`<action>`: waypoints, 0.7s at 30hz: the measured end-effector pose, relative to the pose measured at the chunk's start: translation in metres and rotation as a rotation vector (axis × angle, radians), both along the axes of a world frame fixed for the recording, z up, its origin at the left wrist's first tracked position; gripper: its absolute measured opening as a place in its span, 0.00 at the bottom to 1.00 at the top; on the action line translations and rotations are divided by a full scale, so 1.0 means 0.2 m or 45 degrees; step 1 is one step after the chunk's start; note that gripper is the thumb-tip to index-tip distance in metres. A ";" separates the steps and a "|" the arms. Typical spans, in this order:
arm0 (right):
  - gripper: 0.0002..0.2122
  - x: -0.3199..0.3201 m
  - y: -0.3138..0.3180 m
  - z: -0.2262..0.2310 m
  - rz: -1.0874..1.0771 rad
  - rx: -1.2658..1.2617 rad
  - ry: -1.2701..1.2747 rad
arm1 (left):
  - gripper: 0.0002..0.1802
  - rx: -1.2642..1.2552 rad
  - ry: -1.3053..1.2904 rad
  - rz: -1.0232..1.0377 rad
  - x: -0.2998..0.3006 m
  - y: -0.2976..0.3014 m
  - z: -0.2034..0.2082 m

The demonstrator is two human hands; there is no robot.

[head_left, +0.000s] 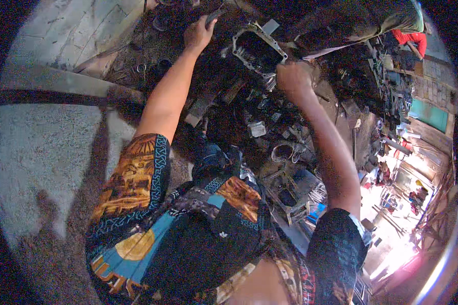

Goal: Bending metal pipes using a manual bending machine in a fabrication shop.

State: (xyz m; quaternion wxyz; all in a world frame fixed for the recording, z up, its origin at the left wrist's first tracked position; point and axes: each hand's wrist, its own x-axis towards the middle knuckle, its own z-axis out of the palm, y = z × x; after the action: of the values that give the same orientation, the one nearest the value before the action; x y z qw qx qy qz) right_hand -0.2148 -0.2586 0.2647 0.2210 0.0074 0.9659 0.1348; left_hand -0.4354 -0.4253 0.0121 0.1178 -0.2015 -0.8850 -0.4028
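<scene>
A metal casing (279,47) with an open middle and bolt holes round its flange lies among dark clutter at the upper centre. My right hand (294,81) is closed in a fist at its near right corner. Whatever those fingers grip is hidden; a shiny metal piece (270,82) shows just beside them. Farther left, my left hand (198,36) is wrapped round a dark, elongated object (215,18) whose kind I cannot make out. Both arms are stretched forward, and the left hand is apart from the casing.
Another person's dark-clothed limb (361,25) crosses the upper right, with red clothing (411,41) beyond. Scrap parts, a pale square container (257,128) and a round metal ring (282,152) cover the ground nearer me. A concrete surface (46,152) stands on the left.
</scene>
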 end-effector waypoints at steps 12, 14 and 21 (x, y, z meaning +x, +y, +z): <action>0.06 0.27 -0.17 -0.17 -0.417 -0.114 0.216 | 0.36 0.238 -0.363 0.127 0.44 -0.23 -0.01; 0.06 0.27 -0.16 -0.17 -0.432 -0.072 0.113 | 0.38 0.103 -0.835 0.297 0.47 -0.24 0.00; 0.08 0.47 -0.03 -0.30 -0.631 -0.227 0.359 | 0.40 -0.153 -0.622 0.194 0.48 -0.26 -0.06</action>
State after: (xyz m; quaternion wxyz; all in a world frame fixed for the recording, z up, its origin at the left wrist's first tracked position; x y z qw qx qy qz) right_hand -0.1200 -0.2637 0.2042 0.1105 0.2422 0.9639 -0.0108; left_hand -0.3404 -0.4763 0.0009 -0.0816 -0.0378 -0.9222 -0.3762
